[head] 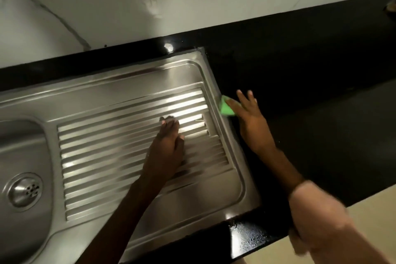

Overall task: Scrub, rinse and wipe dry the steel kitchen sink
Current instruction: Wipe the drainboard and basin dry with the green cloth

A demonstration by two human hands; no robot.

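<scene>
Steel sink [128,83] set in black counter [310,75], basin and drain strainer [24,191] at far left, ribbed drainboard [120,156] filling the middle. Right hand [249,117] fingers spread straight, pressing green sponge [226,108] on sink's right rim edge where it meets counter. Left hand [168,146] flat on drainboard ribs, fingers together, holding nothing. Counter right of sponge is bare and dark; wet droplets on front counter strip. Marble-pattern wall [150,6] close behind back rim. Pale sleeve [321,221] lower right.
</scene>
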